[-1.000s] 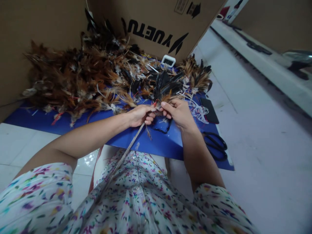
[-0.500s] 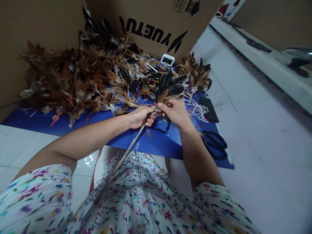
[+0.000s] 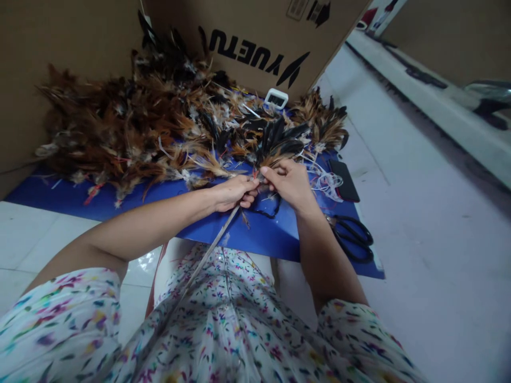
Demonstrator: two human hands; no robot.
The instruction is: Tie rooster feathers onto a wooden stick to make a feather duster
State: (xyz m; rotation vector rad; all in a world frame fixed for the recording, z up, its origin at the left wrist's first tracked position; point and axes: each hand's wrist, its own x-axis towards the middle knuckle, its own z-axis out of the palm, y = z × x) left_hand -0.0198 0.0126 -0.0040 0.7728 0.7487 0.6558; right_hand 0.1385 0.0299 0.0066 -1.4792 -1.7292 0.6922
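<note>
- Left hand [image 3: 236, 193], fingers clamped on thin, pale, straight stick [image 3: 212, 247]
- Right hand [image 3: 292, 183], fingers pinched at black-and-brown feather bunch [image 3: 279, 139]
- Bunch: farther right than one second earlier

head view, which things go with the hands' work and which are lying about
Seemingly in use:
thin stick in the left hand
black and brown feathers at the right hand
red strand between the hands
probably the feather pile

Apparently lying about:
dark phone
white-framed digital display
black-handled scissors, possibly useful

Sleek black feathers [image 3: 279, 141], matt wood-like stick [image 3: 211, 248], matt cardboard box [image 3: 255, 29], smooth blue sheet [image 3: 263, 239]
</note>
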